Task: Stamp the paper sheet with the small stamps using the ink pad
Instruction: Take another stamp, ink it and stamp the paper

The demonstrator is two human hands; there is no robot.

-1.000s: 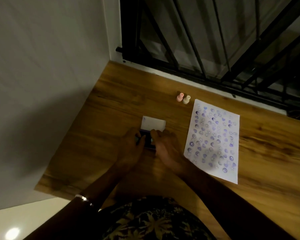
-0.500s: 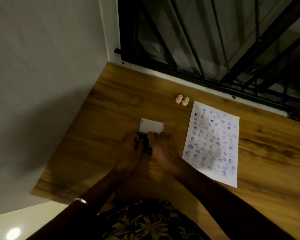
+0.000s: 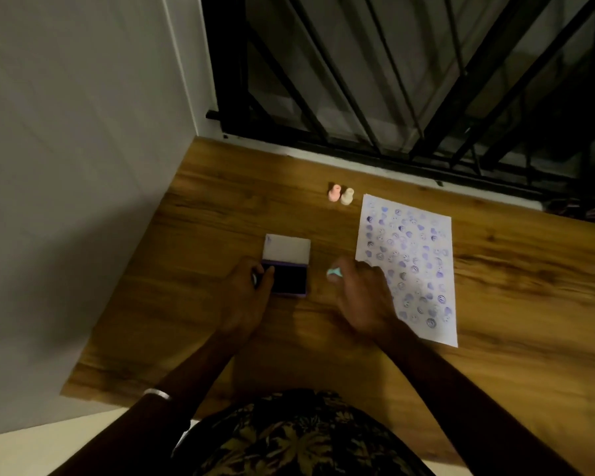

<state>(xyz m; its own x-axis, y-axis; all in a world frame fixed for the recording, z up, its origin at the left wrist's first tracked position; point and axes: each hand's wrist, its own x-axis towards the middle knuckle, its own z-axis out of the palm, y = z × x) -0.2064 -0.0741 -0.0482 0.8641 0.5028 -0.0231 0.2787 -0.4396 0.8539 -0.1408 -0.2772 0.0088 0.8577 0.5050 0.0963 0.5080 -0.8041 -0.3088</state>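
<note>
The ink pad (image 3: pixel 288 278) lies open on the wooden table, its dark pad showing and its pale lid folded back. My left hand (image 3: pixel 246 293) grips the pad's left edge. To the right of the pad, my right hand (image 3: pixel 359 297) holds a small mint-green stamp (image 3: pixel 334 273) in its fingertips, over the table beside the paper's left edge. The paper sheet (image 3: pixel 407 266) lies to the right, covered with several purple stamp marks. A pink stamp (image 3: pixel 334 193) and a cream stamp (image 3: pixel 347 196) stand upright beyond the sheet's top left corner.
The wooden table (image 3: pixel 512 304) runs along a grey wall (image 3: pixel 66 166) on the left and a black window grille (image 3: pixel 392 80) at the back. My patterned clothing (image 3: pixel 299 438) meets the table's near edge.
My right hand has come off the ink pad and moved right toward the paper with the green stamp. The pad's dark surface is now uncovered. My left hand stays on the pad.
</note>
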